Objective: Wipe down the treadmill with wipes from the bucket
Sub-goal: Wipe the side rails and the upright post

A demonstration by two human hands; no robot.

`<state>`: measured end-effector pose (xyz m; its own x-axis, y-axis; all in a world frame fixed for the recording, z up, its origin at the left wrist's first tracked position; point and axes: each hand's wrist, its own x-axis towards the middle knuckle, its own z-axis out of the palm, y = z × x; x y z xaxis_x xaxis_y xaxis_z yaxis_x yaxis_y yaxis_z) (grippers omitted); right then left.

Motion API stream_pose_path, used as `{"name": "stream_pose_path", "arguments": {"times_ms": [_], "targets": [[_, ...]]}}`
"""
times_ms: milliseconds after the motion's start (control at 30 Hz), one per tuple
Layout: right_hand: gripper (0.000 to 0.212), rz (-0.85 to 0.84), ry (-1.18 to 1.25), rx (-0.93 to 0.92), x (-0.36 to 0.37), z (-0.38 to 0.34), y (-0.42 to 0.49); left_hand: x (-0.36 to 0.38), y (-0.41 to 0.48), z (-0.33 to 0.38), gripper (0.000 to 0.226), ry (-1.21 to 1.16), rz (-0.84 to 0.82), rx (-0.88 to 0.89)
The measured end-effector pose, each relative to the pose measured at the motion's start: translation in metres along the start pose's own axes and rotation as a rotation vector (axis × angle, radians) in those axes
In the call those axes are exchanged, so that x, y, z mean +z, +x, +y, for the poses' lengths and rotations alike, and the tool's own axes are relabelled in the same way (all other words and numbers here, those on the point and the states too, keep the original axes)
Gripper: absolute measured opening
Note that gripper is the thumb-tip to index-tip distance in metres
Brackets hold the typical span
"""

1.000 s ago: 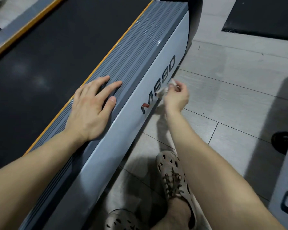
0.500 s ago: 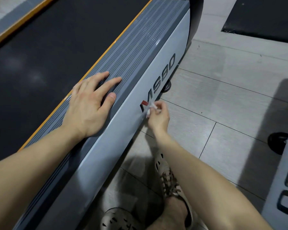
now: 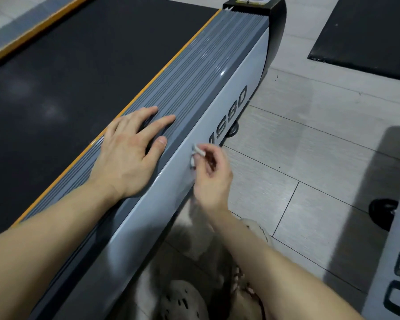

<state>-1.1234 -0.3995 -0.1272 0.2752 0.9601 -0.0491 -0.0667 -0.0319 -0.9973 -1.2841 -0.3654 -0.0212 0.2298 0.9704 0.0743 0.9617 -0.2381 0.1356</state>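
Left hand flat on treadmill rail; wipe between pinched fingertips of right hand

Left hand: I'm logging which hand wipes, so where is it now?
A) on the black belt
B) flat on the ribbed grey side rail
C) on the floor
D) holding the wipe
B: the left hand lies open, fingers spread, on the ribbed side rail, while the right hand pinches the wipe at the light side panel.
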Motion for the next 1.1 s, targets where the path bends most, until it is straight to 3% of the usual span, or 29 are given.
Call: {"name": "stream_pose_path", "arguments": {"times_ms": [100,200,267,333,400,500,600,700,767,867,933,1100], "targets": [[0.013,0.255,-0.036,-0.041,0.000,-0.032,0.099,-0.001,0.000,0.001,0.049,0.007,-0.012,0.004],[0.020,0.319,-0.082,-0.022,0.011,-0.039,0.098,-0.002,-0.001,0.002,0.049,0.017,-0.018,-0.007],[0.024,0.208,-0.091,-0.129,0.014,-0.038,0.042,-0.002,-0.001,0.002,0.050,0.021,-0.020,-0.006],[0.029,-0.017,-0.085,-0.264,0.005,-0.033,-0.011,-0.002,-0.001,0.002,0.050,0.021,-0.028,-0.001],[0.027,-0.109,-0.073,-0.327,-0.005,-0.030,-0.015,-0.003,-0.001,0.002,0.050,0.022,-0.035,-0.008],[0.024,0.081,-0.154,-0.266,-0.007,-0.034,0.070,-0.004,-0.002,0.002,0.050,0.023,-0.044,-0.012],[0.027,0.293,-0.149,0.007,-0.019,-0.032,0.186,-0.006,-0.002,0.003,0.050,0.023,-0.051,-0.013],[0.019,0.330,-0.133,0.107,-0.022,-0.035,0.194,-0.006,-0.002,0.004,0.049,0.018,-0.052,-0.011],[0.015,0.221,-0.093,-0.022,-0.012,-0.044,0.121,-0.006,-0.003,0.005,0.049,0.009,-0.048,-0.010],[0.018,-0.176,-0.071,-0.214,-0.016,-0.049,-0.001,-0.007,-0.002,0.005,0.049,-0.001,-0.050,-0.007],[0.022,-0.259,-0.077,-0.271,-0.023,-0.043,-0.004,-0.008,-0.002,0.007,0.050,0.000,-0.050,0.002],[0.029,0.125,-0.110,0.040,-0.032,-0.027,0.156,-0.013,0.006,0.013,0.045,0.012,-0.021,0.015]]}}
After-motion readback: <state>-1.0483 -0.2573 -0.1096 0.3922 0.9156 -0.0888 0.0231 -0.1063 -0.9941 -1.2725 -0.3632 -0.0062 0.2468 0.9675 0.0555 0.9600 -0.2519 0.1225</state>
